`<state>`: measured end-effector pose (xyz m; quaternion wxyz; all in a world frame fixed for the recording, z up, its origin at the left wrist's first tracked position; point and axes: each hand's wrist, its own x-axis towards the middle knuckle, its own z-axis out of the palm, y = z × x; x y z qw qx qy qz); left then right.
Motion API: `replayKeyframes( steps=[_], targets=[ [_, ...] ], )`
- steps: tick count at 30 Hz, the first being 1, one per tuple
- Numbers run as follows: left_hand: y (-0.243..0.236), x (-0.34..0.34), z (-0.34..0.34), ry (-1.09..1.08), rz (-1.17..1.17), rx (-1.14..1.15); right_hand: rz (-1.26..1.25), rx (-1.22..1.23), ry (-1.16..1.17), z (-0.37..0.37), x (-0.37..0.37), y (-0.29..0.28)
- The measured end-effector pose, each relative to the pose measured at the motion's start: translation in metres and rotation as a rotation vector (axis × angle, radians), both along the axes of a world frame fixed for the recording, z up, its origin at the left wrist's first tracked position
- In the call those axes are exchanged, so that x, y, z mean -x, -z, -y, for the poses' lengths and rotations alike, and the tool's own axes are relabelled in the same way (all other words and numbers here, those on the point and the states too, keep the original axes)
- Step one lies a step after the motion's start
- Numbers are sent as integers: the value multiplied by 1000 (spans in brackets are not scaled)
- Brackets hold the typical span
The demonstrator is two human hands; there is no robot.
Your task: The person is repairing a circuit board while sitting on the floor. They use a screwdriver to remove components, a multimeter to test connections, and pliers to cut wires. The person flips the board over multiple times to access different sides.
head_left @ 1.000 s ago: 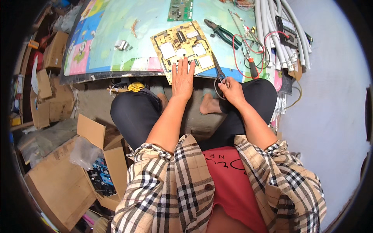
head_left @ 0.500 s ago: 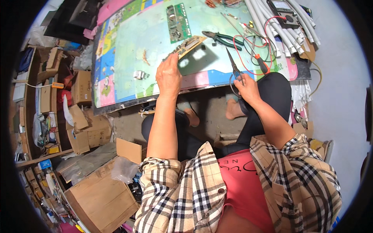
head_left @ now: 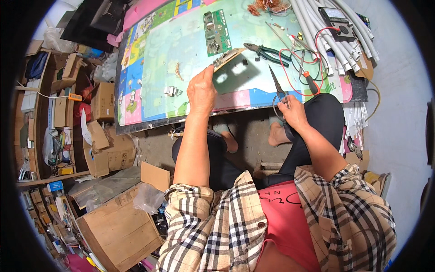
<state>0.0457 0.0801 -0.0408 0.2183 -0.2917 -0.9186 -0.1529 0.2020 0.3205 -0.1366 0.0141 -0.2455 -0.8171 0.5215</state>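
Note:
My left hand (head_left: 202, 92) grips a tan circuit board (head_left: 229, 58) by its near end, holding it tilted above the table, where it throws a shadow. My fingers hide that end of the board. In my right hand (head_left: 292, 111), near the table's front edge, is a pair of scissors (head_left: 277, 86) with long dark blades pointing away from me and together. Beyond the held board, a green circuit board (head_left: 217, 32) lies flat on the table. Green-handled pliers (head_left: 266, 53) rest to its right. A small silvery metal part (head_left: 171, 91) lies left of my left hand.
A red-and-black screwdriver (head_left: 311, 83) lies among test leads at the right. An analog multimeter (head_left: 337, 23) sits on white tubes (head_left: 312, 34). Copper wire (head_left: 265, 6) is heaped at the back. Cardboard boxes (head_left: 118, 233) and a cluttered shelf (head_left: 50, 113) stand on the left.
The whole view has shifted slightly, so the table and things sit lower and further right. Both hands keep hold of the circuit board and the scissors, with little other change.

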Motion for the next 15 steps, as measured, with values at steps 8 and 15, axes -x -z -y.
replayKeyframes(
  steps=[8,15],
  targets=[
    [0,4,-1,-7,-17,-5,-1,-2,-36,0,-1,5],
    [-4,14,2,-41,4,14,17,-35,-69,2,-2,2]
  ],
)
